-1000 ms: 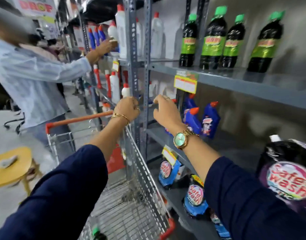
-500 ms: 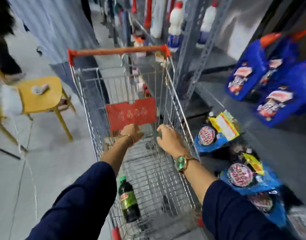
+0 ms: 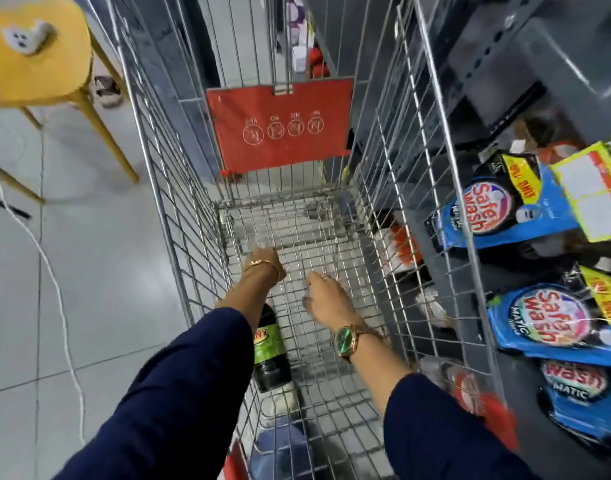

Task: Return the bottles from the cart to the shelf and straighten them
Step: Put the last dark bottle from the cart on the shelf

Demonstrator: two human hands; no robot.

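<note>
A dark bottle with a green label point(image 3: 270, 355) lies on the floor of the wire cart point(image 3: 179, 216), near its left wall. Its neck and cap are hidden under my left forearm. My left hand point(image 3: 262, 261) reaches down into the cart just past the bottle's top, with its fingers curled out of sight. Whether it touches the bottle I cannot tell. My right hand point(image 3: 326, 297) hovers low over the cart floor to the right of the bottle, fingers apart and holding nothing. The grey shelf point(image 3: 539, 64) stands right beside the cart.
Blue Safe Wash pouches point(image 3: 487, 209) fill the low shelf on the right, behind a yellow price tag point(image 3: 588, 188). A red flap point(image 3: 279, 126) hangs at the cart's far end. A yellow stool point(image 3: 37, 53) and a white cord point(image 3: 54, 289) are on the floor at left.
My view has dropped from the shelf down into the cart. Both hands have moved from the shelf post down to the cart floor, near the lying bottle.
</note>
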